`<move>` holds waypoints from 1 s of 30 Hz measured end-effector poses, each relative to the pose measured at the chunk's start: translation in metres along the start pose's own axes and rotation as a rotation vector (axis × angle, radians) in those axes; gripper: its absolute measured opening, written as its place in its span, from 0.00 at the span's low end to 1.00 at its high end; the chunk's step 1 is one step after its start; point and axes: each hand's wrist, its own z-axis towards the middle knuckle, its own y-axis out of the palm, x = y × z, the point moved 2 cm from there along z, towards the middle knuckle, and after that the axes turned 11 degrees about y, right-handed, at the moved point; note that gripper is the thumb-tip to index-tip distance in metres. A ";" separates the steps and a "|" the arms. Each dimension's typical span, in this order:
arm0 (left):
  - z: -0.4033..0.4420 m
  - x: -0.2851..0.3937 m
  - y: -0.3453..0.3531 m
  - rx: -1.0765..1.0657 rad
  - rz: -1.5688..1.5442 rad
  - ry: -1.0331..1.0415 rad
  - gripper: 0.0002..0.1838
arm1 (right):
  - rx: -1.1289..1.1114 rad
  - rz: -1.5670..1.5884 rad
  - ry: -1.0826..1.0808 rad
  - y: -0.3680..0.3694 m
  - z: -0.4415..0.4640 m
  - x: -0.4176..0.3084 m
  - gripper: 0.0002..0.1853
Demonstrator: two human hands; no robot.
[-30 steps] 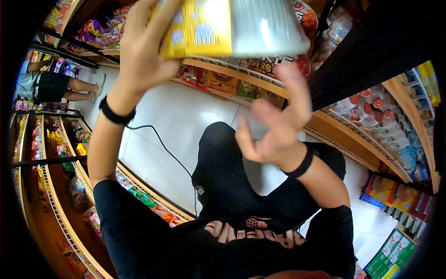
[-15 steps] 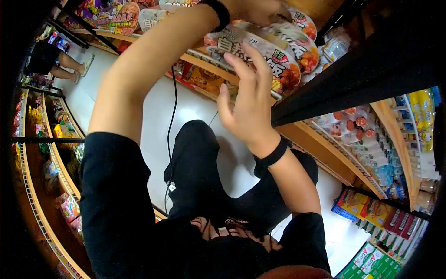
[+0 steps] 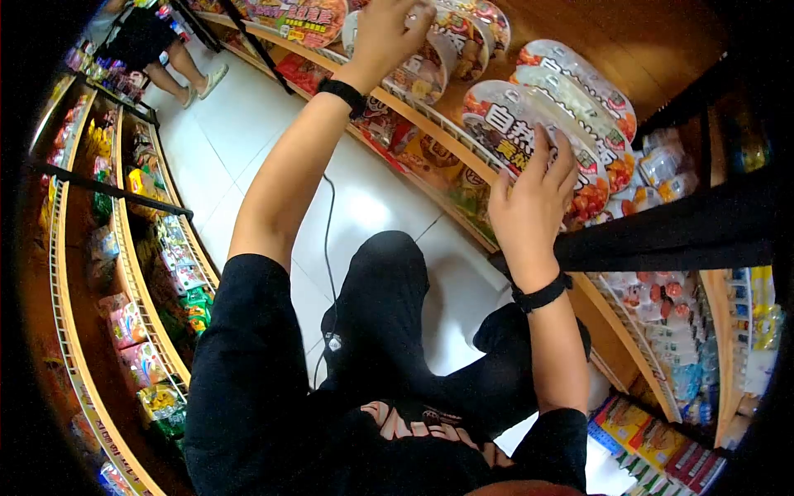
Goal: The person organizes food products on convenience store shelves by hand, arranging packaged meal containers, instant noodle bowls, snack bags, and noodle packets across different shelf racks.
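Right hand [image 3: 532,194] spread against meal packs [image 3: 562,112] — left hand [image 3: 392,40] at neighbouring packs [image 3: 423,80], its grip unclear.

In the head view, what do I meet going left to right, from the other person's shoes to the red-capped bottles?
Shoes, pink-labelled pack, left hand, right hand, red-capped bottles.

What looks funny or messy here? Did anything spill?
I can't see any spills or tears. The food packs by the right hand stand in a row. One odd thing: a thin cord dangles over the left trouser leg, looking out of place among all the snacks.
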 end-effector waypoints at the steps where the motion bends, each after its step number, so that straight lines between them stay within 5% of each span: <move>1: -0.022 -0.007 0.009 -0.161 0.070 -0.006 0.12 | -0.010 0.001 0.017 0.001 0.002 -0.002 0.35; 2: -0.040 -0.014 0.015 -0.319 0.137 -0.011 0.12 | -0.008 -0.002 0.003 0.003 0.007 -0.002 0.35; 10: -0.050 0.018 0.042 0.006 0.090 -0.181 0.08 | 0.110 -0.131 -0.164 0.007 0.038 -0.014 0.30; 12: -0.046 0.023 0.052 0.066 0.084 -0.194 0.06 | -0.035 0.290 -0.098 0.015 0.066 -0.026 0.28; 17: -0.051 0.020 0.057 0.129 0.080 -0.157 0.06 | -0.081 0.151 -0.184 0.072 0.154 -0.045 0.29; 22: -0.049 0.024 0.055 0.144 0.089 -0.172 0.07 | -0.739 0.312 -0.050 0.110 0.235 -0.045 0.31; 24: -0.045 0.021 0.054 0.135 0.098 -0.150 0.06 | -0.670 0.139 -0.210 0.133 0.264 -0.034 0.30; 26: -0.047 0.025 0.053 0.116 0.075 -0.181 0.07 | -0.984 -0.058 -0.121 0.145 0.273 -0.034 0.28; 30: -0.046 0.028 0.052 0.057 0.059 -0.218 0.09 | -0.952 -0.167 -0.079 0.138 0.269 -0.053 0.23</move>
